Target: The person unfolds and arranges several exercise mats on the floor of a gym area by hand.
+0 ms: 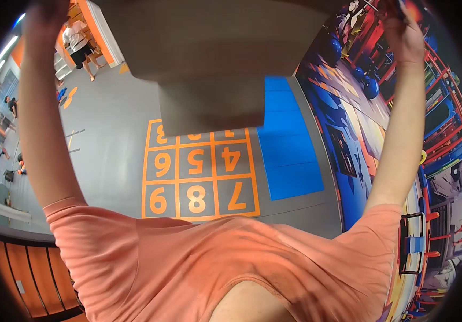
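Both my arms stretch up along the sides of the head view, coming out of salmon-coloured sleeves. My left hand point(47, 15) is blurred at the top left edge, its fingers smeared and partly cut off. At the top right, my right hand point(405, 36) has its fingers bent at a dark thing near the frame edge; I cannot tell what that is. Between the hands, a large grey stepped block shape point(215, 48), blurred and close to the camera, fills the top middle. It covers part of the floor behind it.
Orange numbered squares point(196, 163) mark the grey floor point(107, 145), beside a blue mat point(292, 155). A colourful printed wall point(359, 123) runs along the right. A person point(78, 43) in a white top stands at the far left. Orange slatted panels point(32, 279) are at lower left.
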`<state>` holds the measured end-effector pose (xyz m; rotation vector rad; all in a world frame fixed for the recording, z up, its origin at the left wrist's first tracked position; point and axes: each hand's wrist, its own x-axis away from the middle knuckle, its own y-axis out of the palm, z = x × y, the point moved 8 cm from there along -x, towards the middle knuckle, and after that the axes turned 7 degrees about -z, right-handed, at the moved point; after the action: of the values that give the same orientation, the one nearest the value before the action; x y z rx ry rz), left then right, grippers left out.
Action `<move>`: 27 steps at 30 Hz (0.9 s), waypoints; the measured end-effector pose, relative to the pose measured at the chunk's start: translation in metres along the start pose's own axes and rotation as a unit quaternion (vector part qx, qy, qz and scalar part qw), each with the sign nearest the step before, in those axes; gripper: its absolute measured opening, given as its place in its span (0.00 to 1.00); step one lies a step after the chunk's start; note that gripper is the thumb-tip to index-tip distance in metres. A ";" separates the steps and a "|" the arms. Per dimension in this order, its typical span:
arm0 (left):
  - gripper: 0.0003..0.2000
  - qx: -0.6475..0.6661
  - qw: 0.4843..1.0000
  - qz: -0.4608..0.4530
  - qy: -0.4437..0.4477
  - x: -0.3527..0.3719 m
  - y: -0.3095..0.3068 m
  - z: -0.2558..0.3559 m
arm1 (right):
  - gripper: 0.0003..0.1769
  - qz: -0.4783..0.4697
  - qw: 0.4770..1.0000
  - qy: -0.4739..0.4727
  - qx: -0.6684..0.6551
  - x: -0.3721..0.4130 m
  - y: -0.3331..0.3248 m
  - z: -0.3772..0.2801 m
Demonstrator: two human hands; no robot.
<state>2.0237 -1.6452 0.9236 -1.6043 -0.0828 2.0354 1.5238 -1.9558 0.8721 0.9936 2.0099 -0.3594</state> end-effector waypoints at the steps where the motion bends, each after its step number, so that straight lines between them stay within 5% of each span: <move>1: 0.25 -0.008 1.000 -0.026 0.013 -0.022 -0.011 -0.021 | 0.12 -0.021 0.999 0.006 -0.028 0.002 0.017 -0.011; 2: 0.25 -0.006 0.999 -0.028 0.015 -0.020 -0.012 -0.015 | 0.11 -0.041 0.998 0.013 -0.055 0.010 0.033 -0.021; 4: 0.24 0.355 0.934 -0.026 0.023 -0.009 -0.011 0.000 | 0.12 -0.035 0.998 0.021 -0.043 0.022 0.030 -0.022; 5: 0.26 0.290 0.945 -0.122 0.092 -0.012 -0.014 -0.011 | 0.13 -0.031 0.999 0.029 -0.034 0.028 0.027 -0.019; 6: 0.26 0.293 0.944 -0.124 0.093 -0.018 -0.024 -0.047 | 0.13 -0.028 0.999 0.029 -0.031 0.031 0.016 -0.012; 8: 0.17 0.442 0.883 -0.143 0.069 -0.020 -0.018 -0.110 | 0.15 0.062 0.994 0.070 -0.058 0.043 -0.026 0.017; 9: 0.19 0.490 0.868 0.022 -0.083 0.014 0.007 -0.082 | 0.14 0.070 0.992 0.087 -0.057 0.053 -0.026 0.030; 10: 0.20 0.598 0.778 -0.191 -0.025 0.013 0.010 -0.118 | 0.16 0.038 0.993 0.101 -0.044 0.066 -0.021 0.038; 12: 0.16 0.584 0.808 -0.053 -0.062 0.065 0.030 -0.095 | 0.18 0.062 0.989 0.134 -0.027 0.095 -0.028 0.058; 20: 0.22 0.427 0.841 0.052 -0.327 0.338 0.063 -0.099 | 0.25 0.086 0.939 0.334 -0.001 0.297 -0.033 0.117; 24: 0.23 0.383 0.812 0.083 -0.433 0.489 0.074 -0.070 | 0.27 0.077 0.897 0.434 -0.034 0.409 -0.018 0.129; 27: 0.21 0.356 0.759 0.195 -0.509 0.581 0.081 -0.037 | 0.22 0.108 0.870 0.479 -0.034 0.482 -0.016 0.131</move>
<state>1.9443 -1.4650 0.3700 0.0635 0.6086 2.5552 1.4266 -1.7912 0.4107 1.5157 2.6914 0.4310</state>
